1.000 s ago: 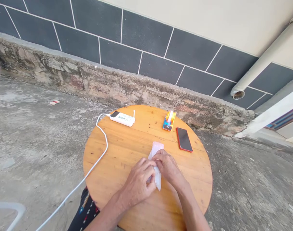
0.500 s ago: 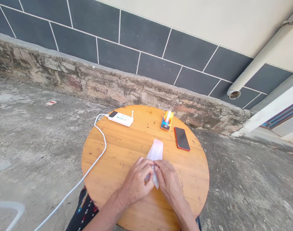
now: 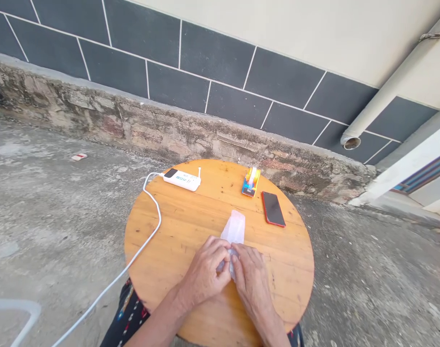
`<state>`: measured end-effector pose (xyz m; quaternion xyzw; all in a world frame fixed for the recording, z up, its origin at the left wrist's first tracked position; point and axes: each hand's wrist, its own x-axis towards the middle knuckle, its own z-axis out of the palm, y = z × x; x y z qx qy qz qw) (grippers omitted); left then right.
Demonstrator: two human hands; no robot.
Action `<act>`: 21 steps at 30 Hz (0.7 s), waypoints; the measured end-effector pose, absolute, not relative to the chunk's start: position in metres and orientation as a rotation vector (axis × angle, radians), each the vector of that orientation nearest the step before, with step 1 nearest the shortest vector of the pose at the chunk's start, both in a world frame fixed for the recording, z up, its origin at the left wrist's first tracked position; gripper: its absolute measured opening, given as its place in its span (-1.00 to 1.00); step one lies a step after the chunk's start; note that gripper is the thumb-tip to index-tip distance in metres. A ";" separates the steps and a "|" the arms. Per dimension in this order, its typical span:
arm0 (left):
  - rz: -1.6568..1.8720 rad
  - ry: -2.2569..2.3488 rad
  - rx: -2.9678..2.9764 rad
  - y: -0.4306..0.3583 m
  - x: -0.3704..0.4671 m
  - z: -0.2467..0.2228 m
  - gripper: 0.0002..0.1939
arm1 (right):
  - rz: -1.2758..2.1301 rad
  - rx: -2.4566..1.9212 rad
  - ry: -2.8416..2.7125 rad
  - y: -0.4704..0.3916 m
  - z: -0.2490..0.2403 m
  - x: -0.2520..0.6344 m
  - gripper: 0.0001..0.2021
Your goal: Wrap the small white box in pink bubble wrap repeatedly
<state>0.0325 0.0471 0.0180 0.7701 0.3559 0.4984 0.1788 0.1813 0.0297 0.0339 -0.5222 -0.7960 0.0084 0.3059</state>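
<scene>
A thin, pale pinkish-white plastic bag (image 3: pixel 235 225) lies on the round wooden table (image 3: pixel 162 270), its far end stretching away from me. Both hands are closed on its near part, fingertips almost meeting. My left hand (image 3: pixel 208 267) pinches it from the left, thumb and fingers bent together. From the right, my right hand (image 3: pixel 252 270) grips it with curled fingers, the thumb pressed on the plastic. The bag's near end is partly hidden between the hands, so I cannot tell whether anything is inside.
A white power bank (image 3: pixel 182 180) with a white cable (image 3: pixel 155 231) lies at the back left. A tape dispenser (image 3: pixel 251 182) stands at the back right, near a red-edged phone (image 3: pixel 273 209). Beyond the table run a stone ledge (image 3: pixel 191 130) and a drain pipe (image 3: pixel 364 115).
My right hand has shifted slightly, covering more of the bag's near end, which stuck out toward me before. My left hand keeps its place. The view has tilted a little.
</scene>
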 end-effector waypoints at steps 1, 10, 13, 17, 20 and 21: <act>1.408 1.007 2.178 0.047 0.032 0.018 -0.84 | 0.027 -1.378 -2.091 0.028 0.033 0.182 -0.74; 1.361 1.017 2.177 0.044 0.030 0.019 -0.78 | 0.097 -1.316 -2.061 0.000 0.016 0.200 -0.53; 1.362 1.025 2.169 0.043 0.029 0.020 -0.79 | 0.115 -1.325 -2.074 0.000 0.011 0.201 -0.49; 1.369 1.026 2.167 0.043 0.030 0.021 -0.79 | 0.102 -1.354 -2.079 0.005 0.008 0.198 -0.50; 1.373 1.017 2.165 0.044 0.031 0.022 -0.78 | 0.098 -1.363 -2.092 0.007 0.007 0.196 -0.51; 1.377 1.015 2.161 0.044 0.031 0.022 -0.78 | 0.095 -1.366 -2.095 0.007 0.007 0.196 -0.51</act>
